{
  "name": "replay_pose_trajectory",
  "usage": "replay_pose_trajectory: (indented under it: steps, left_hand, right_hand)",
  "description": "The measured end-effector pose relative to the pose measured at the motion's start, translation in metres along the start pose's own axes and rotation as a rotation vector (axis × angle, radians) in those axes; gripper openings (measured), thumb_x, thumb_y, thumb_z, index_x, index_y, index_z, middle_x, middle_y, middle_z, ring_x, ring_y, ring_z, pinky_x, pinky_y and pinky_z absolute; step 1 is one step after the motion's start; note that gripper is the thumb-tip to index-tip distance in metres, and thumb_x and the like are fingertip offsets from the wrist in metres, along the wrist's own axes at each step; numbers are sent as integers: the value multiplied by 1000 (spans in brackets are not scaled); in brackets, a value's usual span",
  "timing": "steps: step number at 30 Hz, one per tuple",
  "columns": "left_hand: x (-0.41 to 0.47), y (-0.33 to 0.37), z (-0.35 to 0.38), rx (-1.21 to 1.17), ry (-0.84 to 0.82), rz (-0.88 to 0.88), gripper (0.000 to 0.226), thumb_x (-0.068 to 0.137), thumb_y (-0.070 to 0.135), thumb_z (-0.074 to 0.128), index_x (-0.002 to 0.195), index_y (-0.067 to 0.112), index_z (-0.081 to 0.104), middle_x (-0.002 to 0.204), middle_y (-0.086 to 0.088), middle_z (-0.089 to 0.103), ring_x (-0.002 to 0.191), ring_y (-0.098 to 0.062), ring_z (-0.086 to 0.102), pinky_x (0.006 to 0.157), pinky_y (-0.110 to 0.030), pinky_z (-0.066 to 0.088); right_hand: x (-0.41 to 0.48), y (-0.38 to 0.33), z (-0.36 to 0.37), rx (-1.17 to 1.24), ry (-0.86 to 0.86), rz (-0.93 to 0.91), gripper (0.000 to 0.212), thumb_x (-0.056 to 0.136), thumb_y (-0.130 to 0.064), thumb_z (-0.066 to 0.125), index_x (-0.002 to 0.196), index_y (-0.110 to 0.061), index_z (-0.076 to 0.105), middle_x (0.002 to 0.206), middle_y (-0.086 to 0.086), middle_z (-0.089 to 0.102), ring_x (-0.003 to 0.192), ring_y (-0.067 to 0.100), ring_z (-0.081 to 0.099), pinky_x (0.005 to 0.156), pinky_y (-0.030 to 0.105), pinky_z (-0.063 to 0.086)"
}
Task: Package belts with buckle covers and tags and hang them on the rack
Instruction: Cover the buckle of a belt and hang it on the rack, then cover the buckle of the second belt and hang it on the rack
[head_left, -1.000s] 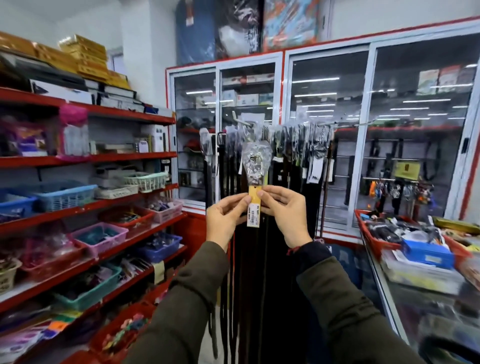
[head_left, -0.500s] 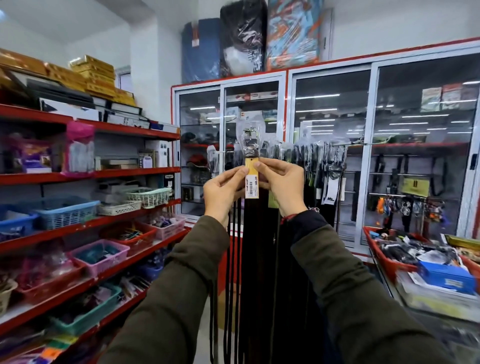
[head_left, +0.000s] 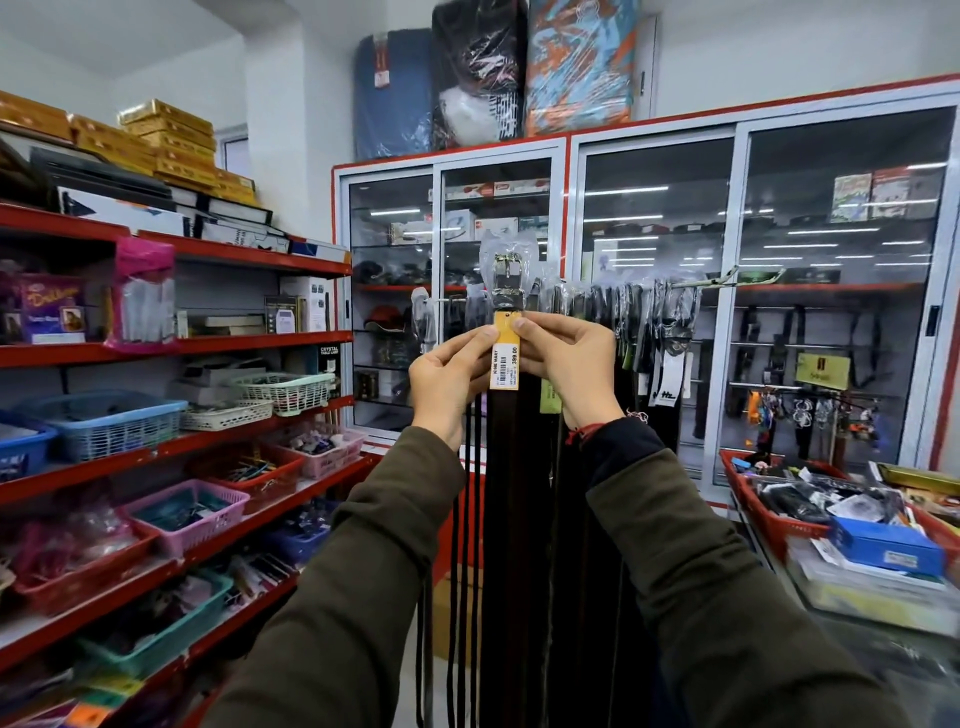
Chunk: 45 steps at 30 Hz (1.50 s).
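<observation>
A dark brown belt (head_left: 511, 467) hangs straight down in front of me, held up at rack height. Its metal buckle (head_left: 506, 278) sits inside a clear plastic cover (head_left: 488, 249). A yellow price tag (head_left: 505, 353) with a white barcode label is wrapped around the strap just below the buckle. My left hand (head_left: 447, 371) pinches the tag's left edge and my right hand (head_left: 569, 358) pinches its right edge. Behind, the rack rod (head_left: 711, 282) carries several packaged belts (head_left: 649, 317).
Red shelves (head_left: 208, 441) with plastic baskets run along the left. Glass-door cabinets (head_left: 660, 260) stand behind the rack. At the right a glass counter holds a red basket (head_left: 748, 483) of goods and a blue box (head_left: 883, 545).
Both hands have raised the belt, so the covered buckle now stands at the level of the rack rod. The grip on the tag is unchanged.
</observation>
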<state>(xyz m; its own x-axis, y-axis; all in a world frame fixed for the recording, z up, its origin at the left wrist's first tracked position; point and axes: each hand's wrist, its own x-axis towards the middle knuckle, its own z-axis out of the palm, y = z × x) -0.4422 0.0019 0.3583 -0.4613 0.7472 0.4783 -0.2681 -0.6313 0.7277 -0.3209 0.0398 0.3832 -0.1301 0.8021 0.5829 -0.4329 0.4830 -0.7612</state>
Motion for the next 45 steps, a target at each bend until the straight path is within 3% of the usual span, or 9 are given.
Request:
replay_pose_trajectory:
  steps: [7, 11, 14, 16, 19, 22, 25, 31, 45]
  left_hand:
    - [13, -15, 1, 81, -11, -99, 28, 88, 15, 76, 111, 1, 74, 107, -19, 77, 79, -16, 75, 62, -20, 59]
    - [22, -27, 6, 150, 15, -79, 22, 90, 12, 74, 109, 1, 73, 97, -15, 76, 75, -17, 72, 61, -20, 61]
    - [28, -42, 7, 248, 72, 3, 21, 92, 13, 71, 111, 4, 72, 101, -15, 75, 90, -26, 73, 77, -31, 63]
    - [26, -51, 8, 405, 99, 149, 24, 94, 11, 68, 117, 5, 70, 112, -13, 74, 97, -20, 71, 86, -24, 60]
    - [5, -63, 12, 542, 92, 399, 31, 97, 12, 61, 128, 12, 62, 127, -4, 63, 104, 0, 60, 92, -13, 52]
    - [-24, -86, 11, 727, 33, 582, 35, 101, 17, 54, 135, 16, 55, 142, -3, 51, 136, -13, 46, 117, -35, 37]
    - [-57, -112, 13, 994, -33, 638, 42, 102, 23, 49, 144, 20, 48, 161, 0, 33, 157, -23, 14, 129, -43, 5]
    - [-135, -167, 35, 1094, -192, 539, 45, 103, 29, 47, 148, 22, 44, 166, 1, 24, 159, -21, 1, 128, -44, -4]
    - [-337, -289, 112, 1019, -661, 295, 45, 104, 27, 45, 149, 21, 43, 167, -1, 25, 158, -23, 7, 128, -51, 1]
  right_hand:
    - [9, 15, -6, -69, 78, 63, 24, 86, -3, 74, 108, 8, 72, 97, 23, 76, 66, 16, 75, 59, 24, 63]
    - [22, 28, -12, -209, 111, 54, 19, 88, -5, 73, 106, 0, 73, 101, 22, 77, 83, 25, 78, 67, 30, 65]
    - [23, 40, -15, -289, 117, 29, 21, 91, -1, 66, 110, -4, 73, 105, 20, 76, 96, 29, 76, 76, 35, 65]
    - [18, 46, -19, -388, 153, -55, 24, 92, -4, 62, 113, -9, 73, 107, 13, 77, 99, 24, 75, 83, 39, 64]
    - [-4, 54, -36, -544, 175, -235, 27, 97, -9, 56, 121, -13, 68, 116, 5, 74, 101, 11, 70, 94, 31, 58]
    - [-37, 62, -64, -720, 151, -401, 33, 101, -13, 49, 132, -17, 59, 130, -1, 63, 118, 11, 60, 102, 27, 50]
    - [-67, 72, -102, -992, 141, -473, 41, 102, -20, 45, 143, -19, 47, 148, -2, 49, 143, 14, 41, 118, 36, 36]
    - [-131, 78, -180, -1321, 188, -371, 49, 102, -23, 45, 150, -19, 39, 164, 3, 29, 157, 25, 16, 128, 51, 7]
    - [-330, 51, -366, -1664, 162, 110, 50, 101, -25, 42, 150, -24, 37, 166, 0, 24, 158, 25, 11, 127, 56, 2]
